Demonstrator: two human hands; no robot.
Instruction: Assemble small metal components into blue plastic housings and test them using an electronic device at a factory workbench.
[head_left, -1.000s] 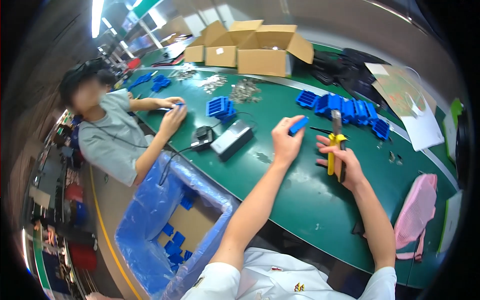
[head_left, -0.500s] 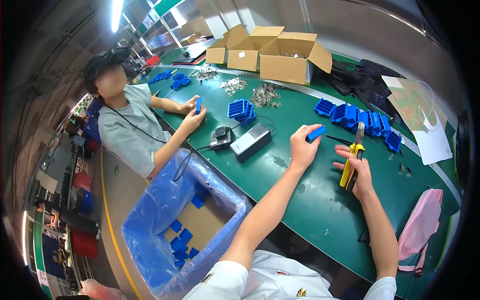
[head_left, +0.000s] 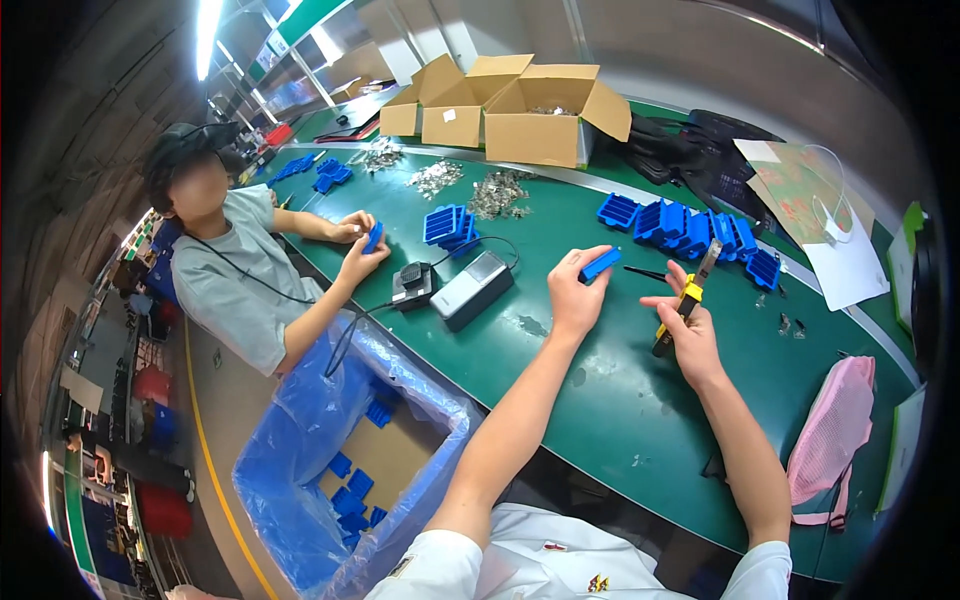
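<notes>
My left hand [head_left: 574, 298] is closed around a small blue plastic case [head_left: 601, 265], held on edge above the green table. In my right hand [head_left: 697, 345] is a pair of pliers [head_left: 692, 291] with yellow and black handles, its jaws pointing up and away from me. Several blue compartmented cases [head_left: 690, 232] lean in a row beyond my hands, with one single case [head_left: 764, 268] at the row's near right end. Between my hands a thin black stick-like tool [head_left: 645, 272] lies on the table.
A grey box-shaped device [head_left: 474, 290] and a black cabled unit [head_left: 412, 285] stand left of my hands. Metal-part piles [head_left: 498, 194] and cardboard boxes [head_left: 532, 135] lie farther back. A blue-lined bin [head_left: 290, 480] is at lower left; a co-worker [head_left: 240, 260] handles a blue piece. Pink bag [head_left: 832, 430] at right.
The pliers have turned in my right hand and now appear more edge-on, tilted to the right. My left hand still holds the blue case. The whole view has shifted slightly.
</notes>
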